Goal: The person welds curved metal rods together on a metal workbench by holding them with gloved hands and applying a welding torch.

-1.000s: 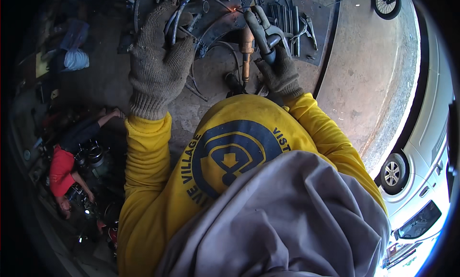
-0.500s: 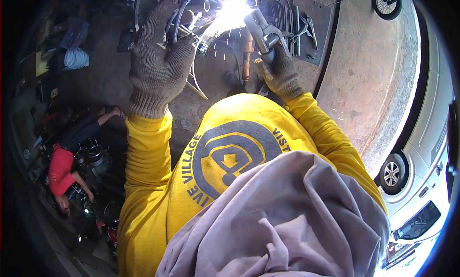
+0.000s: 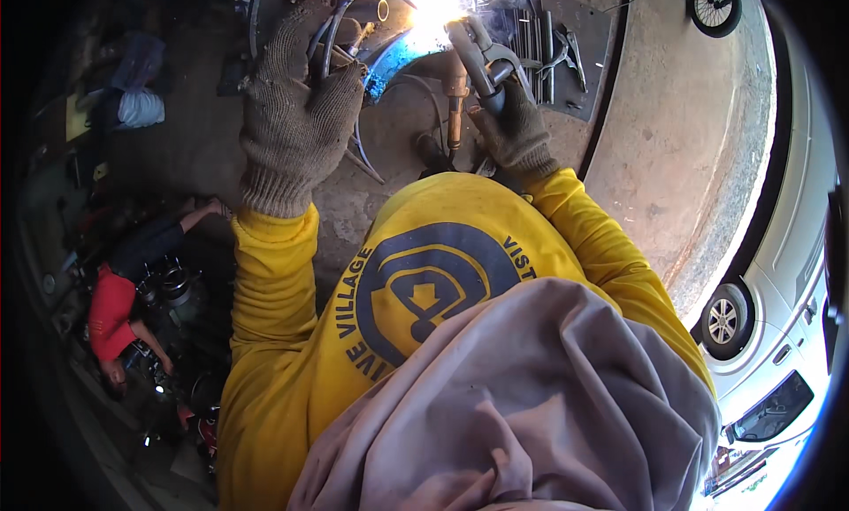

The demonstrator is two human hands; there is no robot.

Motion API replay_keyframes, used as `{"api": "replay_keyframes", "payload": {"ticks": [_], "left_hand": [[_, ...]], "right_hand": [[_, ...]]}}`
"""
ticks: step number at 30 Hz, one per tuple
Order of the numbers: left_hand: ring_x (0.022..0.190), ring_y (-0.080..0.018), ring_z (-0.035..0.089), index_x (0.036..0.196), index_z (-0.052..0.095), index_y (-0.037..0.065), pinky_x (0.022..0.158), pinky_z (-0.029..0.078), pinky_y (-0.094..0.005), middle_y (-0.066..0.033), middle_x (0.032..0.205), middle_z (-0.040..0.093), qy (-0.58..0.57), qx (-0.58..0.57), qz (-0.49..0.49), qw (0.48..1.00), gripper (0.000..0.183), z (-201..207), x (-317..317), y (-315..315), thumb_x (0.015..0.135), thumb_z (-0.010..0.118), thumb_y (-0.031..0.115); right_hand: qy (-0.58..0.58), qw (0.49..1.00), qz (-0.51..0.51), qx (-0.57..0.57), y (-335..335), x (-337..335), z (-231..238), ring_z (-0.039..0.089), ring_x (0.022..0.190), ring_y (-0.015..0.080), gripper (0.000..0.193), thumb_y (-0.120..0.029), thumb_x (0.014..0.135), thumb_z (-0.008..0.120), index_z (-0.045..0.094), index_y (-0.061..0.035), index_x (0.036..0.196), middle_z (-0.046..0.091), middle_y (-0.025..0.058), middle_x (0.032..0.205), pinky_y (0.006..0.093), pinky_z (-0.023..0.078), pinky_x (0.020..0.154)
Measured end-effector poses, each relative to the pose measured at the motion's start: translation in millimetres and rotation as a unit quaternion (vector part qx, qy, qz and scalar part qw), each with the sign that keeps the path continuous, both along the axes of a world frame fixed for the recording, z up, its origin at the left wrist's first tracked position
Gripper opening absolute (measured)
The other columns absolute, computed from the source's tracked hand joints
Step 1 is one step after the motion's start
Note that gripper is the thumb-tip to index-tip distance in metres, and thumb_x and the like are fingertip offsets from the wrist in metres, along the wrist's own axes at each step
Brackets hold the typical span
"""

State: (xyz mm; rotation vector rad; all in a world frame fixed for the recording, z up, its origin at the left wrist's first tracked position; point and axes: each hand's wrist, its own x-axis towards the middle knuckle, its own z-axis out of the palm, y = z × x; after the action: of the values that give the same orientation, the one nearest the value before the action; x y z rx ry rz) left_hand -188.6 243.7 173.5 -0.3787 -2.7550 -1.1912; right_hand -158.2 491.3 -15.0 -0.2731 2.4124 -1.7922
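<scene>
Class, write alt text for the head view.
A person in yellow sleeves welds: the gloved right hand holds an electrode holder at a bright arc, while the gloved left hand steadies curved metal rods.

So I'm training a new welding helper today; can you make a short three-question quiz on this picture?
1. True or false: both hands wear knitted gloves.
2. What does the right hand hold? A) a hammer B) a welding holder C) a paint brush
3. Fill in: the left hand rests on curved metal ____.

Key:
1. True.
2. B, the welding holder, its tip at the bright arc.
3. Rods, beside the arc.
</scene>
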Motion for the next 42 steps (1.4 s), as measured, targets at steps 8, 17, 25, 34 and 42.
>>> {"api": "replay_keyframes", "payload": {"ticks": [8,17,25,34,42], "left_hand": [[0.073,-0.0131,0.065,0.14,0.052,0.007,0.065,0.055,-0.0256,-0.0072,0.092,0.067,0.023,0.035,-0.021,0.999,0.061,-7,-4,-3,0.084,0.075,0.011],[0.076,-0.0101,0.062,0.136,0.054,0.001,0.065,0.053,-0.024,-0.0093,0.109,0.07,0.016,0.03,0.011,0.999,0.049,4,-13,8,0.088,0.061,0.004],[0.108,-0.0363,0.063,0.108,0.069,0.005,0.09,0.054,-0.0441,-0.0185,0.123,0.062,0.306,-0.265,-0.084,0.911,0.022,3,-49,22,0.087,0.065,0.005],[0.101,-0.0363,0.064,0.095,0.068,0.008,0.08,0.054,-0.0432,-0.018,0.121,0.061,0.356,-0.242,-0.146,0.891,0.011,14,-75,26,0.084,0.067,0.006],[0.099,-0.0354,0.063,0.093,0.068,0.008,0.08,0.055,-0.043,-0.0192,0.122,0.059,0.372,-0.366,-0.135,0.843,0.014,20,-70,38,0.079,0.069,0.009]], "right_hand": [[0.015,1.0,-0.011,0.006,-1,0,-5,0.061,0.107,0.0312,0.058,-0.028,0.09,0.072,0.047,-0.0006,0.135,0.059,0.022,0.123,0.0406,0.049,0.092],[-0.013,0.995,-0.044,-0.091,-1,5,12,0.058,0.084,0.0179,0.053,-0.017,0.085,0.071,0.049,0.0003,0.13,0.061,0.0093,0.097,0.0341,0.05,0.078],[-0.041,0.999,-0.001,-0.005,6,-2,39,0.06,0.107,0.0302,0.054,-0.016,0.083,0.07,0.051,0.0035,0.129,0.06,0.0212,0.115,0.0383,0.048,0.091],[0.073,0.994,0.0,0.079,18,3,-15,0.058,0.113,0.0412,0.059,-0.023,0.082,0.073,0.051,0.0008,0.131,0.06,0.0243,0.12,0.0435,0.047,0.097],[0.016,0.994,0.022,0.105,17,-1,-14,0.064,0.105,0.0386,0.055,-0.023,0.081,0.075,0.053,-0.0015,0.127,0.063,0.0223,0.113,0.042,0.051,0.089]]}}
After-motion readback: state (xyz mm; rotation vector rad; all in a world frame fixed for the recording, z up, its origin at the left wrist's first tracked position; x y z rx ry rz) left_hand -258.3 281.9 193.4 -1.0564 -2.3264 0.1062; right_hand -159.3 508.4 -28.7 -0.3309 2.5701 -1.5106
